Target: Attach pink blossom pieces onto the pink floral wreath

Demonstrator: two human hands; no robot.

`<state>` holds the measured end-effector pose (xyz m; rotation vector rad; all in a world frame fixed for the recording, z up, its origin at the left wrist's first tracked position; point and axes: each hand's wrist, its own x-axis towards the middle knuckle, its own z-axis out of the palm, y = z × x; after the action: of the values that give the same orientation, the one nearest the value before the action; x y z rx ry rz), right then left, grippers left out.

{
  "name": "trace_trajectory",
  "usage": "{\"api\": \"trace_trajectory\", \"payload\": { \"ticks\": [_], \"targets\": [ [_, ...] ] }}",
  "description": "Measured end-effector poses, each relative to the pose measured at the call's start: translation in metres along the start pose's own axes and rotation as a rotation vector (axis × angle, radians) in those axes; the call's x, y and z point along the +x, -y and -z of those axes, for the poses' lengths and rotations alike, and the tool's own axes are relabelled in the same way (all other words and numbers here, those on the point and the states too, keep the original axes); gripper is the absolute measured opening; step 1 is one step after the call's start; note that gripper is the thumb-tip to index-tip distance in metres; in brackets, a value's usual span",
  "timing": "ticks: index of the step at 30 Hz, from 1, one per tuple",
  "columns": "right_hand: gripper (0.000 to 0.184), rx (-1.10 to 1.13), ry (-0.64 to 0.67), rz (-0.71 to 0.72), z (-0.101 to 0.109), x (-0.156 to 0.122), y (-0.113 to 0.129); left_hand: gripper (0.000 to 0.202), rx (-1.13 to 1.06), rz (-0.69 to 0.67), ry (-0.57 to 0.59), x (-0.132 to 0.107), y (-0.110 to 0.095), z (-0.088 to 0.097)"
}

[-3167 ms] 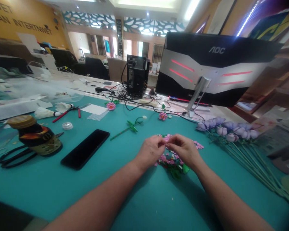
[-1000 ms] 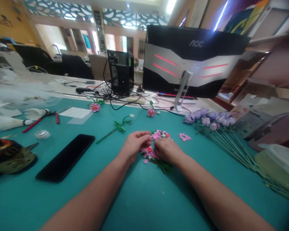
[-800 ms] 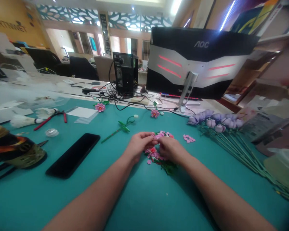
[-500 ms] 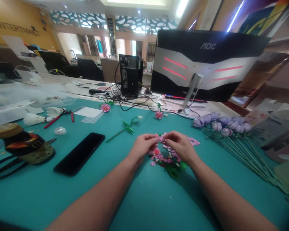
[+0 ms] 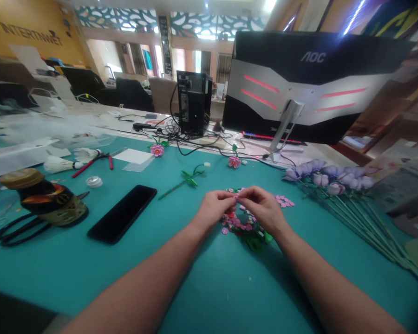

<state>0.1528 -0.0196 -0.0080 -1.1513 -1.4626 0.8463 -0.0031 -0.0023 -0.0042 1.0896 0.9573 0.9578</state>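
My left hand (image 5: 213,208) and my right hand (image 5: 264,209) meet fingertip to fingertip above the green mat (image 5: 202,287). Both are closed in a pinch on a small pink toy-brick piece (image 5: 236,196), mostly covered by the fingers. Below them lies a loose pile of pink brick pieces (image 5: 242,225), with green leaf-like parts (image 5: 254,242) at its near side. More pink pieces (image 5: 284,201) are grouped just right of my right hand. A green brick stem (image 5: 186,180) with leaves and a white bud lies to the left.
Pink brick flowers (image 5: 157,150) lie at the mat's far side. Left are a phone (image 5: 122,214), a dark bottle (image 5: 50,199), red-handled pliers (image 5: 90,166) and shuttlecocks (image 5: 60,164). Purple flowers (image 5: 334,180) lie right. A monitor (image 5: 299,88) and computer case (image 5: 194,103) stand behind.
The view has shifted slightly, so most things sit a little further right in it. My hands have drawn closer together, fingertips now meeting at the pink piece.
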Motion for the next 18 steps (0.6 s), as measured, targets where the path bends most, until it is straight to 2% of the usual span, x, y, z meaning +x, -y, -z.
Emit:
{"api": "trace_trajectory", "payload": {
  "ticks": [7,18],
  "targets": [
    [0.020,0.005,-0.004,-0.017,0.0011,-0.0001,0.0011,0.024,0.050,-0.041,0.007,0.0011,0.0025,-0.0006],
    [0.017,-0.033,-0.003,-0.010,0.0024,-0.0017,0.0034,0.017,0.252,-0.171,-0.014,-0.0056,-0.0072,-0.0016]
  ]
}}
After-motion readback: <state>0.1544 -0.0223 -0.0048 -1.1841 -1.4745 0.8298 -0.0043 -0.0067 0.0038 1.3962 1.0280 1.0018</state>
